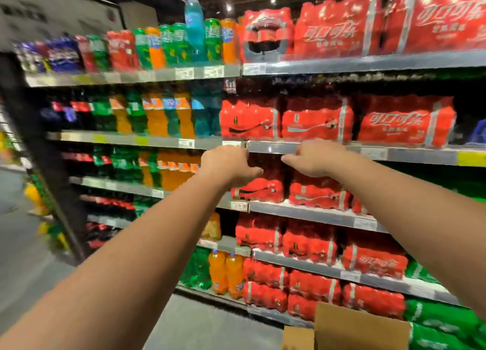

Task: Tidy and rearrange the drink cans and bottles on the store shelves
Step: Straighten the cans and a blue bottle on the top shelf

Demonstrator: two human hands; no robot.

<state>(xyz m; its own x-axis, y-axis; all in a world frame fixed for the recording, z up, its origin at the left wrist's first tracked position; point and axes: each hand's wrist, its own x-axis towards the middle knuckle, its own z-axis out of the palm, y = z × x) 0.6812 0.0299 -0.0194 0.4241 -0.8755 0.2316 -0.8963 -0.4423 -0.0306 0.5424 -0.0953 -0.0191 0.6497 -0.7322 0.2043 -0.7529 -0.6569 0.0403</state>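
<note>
Both my arms reach forward to the shelving. My left hand (228,164) and my right hand (314,158) hover side by side in front of the third shelf, where red shrink-wrapped cola packs (259,190) stand. Fingers of both hands are loosely curled, and I see nothing held in either. Right above the hands runs the metal shelf edge (278,147). The frame is blurred by motion, so whether the fingers touch a pack or the shelf edge is unclear.
More red cola packs (405,121) fill the shelves above and below. Left bays hold green, orange and dark bottles (157,115). A tall blue bottle (194,23) stands on the top shelf. A cardboard box (360,328) sits at bottom right. Aisle floor lies left.
</note>
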